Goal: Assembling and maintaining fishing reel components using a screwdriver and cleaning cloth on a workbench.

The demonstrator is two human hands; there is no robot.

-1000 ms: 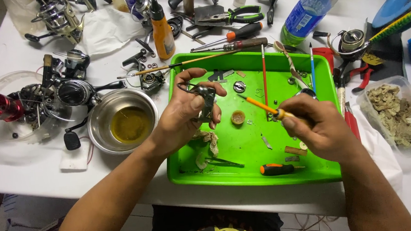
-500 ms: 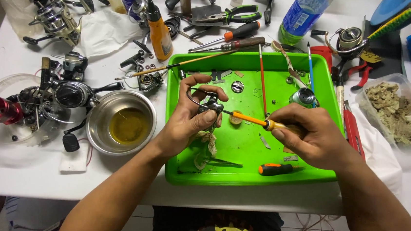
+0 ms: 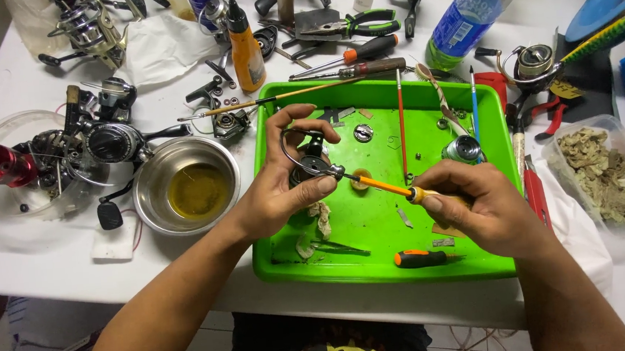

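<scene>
Green tray (image 3: 497, 257) is the workplace: above its middle, a black reel part (image 3: 310, 164) is clamped in the left hand (image 3: 284, 189). An orange-handled screwdriver (image 3: 384, 186) is gripped tight by the right hand (image 3: 478, 207), its tip set against that part.

From my view looking down, both forearms are bare right up to where they leave the picture: no sleeves, no watch, no bands at the wrists. My left hand (image 3: 284, 189) and right hand (image 3: 479, 211) wear no gloves, and I can make out no rings on the fingers that show. At the bottom edge sits a dark shirt (image 3: 326, 349), black or close to it, with a yellow spiky print across the chest, partly cut off by the frame.
</scene>
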